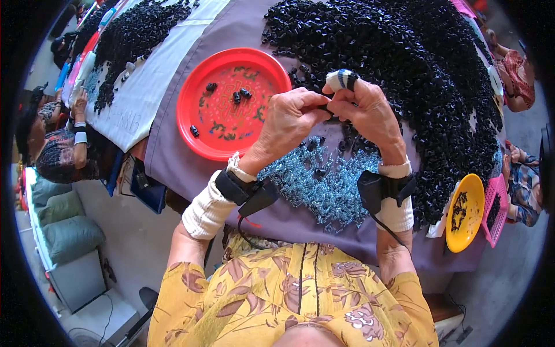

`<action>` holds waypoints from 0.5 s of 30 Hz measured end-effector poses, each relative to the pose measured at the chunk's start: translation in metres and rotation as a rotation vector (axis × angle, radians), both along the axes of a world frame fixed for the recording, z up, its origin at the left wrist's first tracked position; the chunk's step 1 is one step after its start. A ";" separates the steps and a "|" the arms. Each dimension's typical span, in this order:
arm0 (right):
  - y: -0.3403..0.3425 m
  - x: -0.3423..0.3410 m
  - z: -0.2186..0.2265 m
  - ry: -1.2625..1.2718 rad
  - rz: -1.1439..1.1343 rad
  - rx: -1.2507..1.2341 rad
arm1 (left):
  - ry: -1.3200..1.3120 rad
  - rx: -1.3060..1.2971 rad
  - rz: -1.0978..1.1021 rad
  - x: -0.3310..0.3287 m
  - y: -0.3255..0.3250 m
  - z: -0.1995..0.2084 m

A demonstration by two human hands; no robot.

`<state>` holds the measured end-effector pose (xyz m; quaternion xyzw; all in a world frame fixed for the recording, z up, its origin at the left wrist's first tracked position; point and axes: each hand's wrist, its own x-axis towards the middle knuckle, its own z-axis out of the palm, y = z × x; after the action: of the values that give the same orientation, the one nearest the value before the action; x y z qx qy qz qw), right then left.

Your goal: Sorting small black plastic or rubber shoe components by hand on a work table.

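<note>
My left hand point(292, 123) and my right hand point(370, 113) meet fingertip to fingertip above the table, both pinched closed. Between them a bit of a small black plastic piece point(330, 114) shows; the fingers cover most of it. A striped wrap point(342, 80) covers one finger or thumb of the right hand. Just left of my left hand lies a red plate point(188, 136) with several small black pieces point(237, 98) on it. Below my hands spreads a heap of small clear-blue pieces point(329, 188), with a few black ones among them.
A big heap of black plastic pieces point(370, 40) covers the table's far and right side. At the right edge stand a yellow plate point(475, 199) and a pink basket point(497, 188). Other people point(63, 144) sit along the left and right. Green cushions point(72, 237) lie at lower left.
</note>
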<state>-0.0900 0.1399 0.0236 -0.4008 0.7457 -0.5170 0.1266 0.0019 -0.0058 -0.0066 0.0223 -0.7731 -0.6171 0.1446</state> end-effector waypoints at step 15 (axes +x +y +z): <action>0.024 0.012 -0.051 0.292 0.019 0.289 | -0.153 0.414 -0.025 0.006 -0.011 -0.011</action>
<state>-0.0778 0.1642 -0.0275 -0.4560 0.8188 -0.3400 0.0783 0.0081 -0.0164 -0.0173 0.0891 -0.6387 -0.7611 0.0701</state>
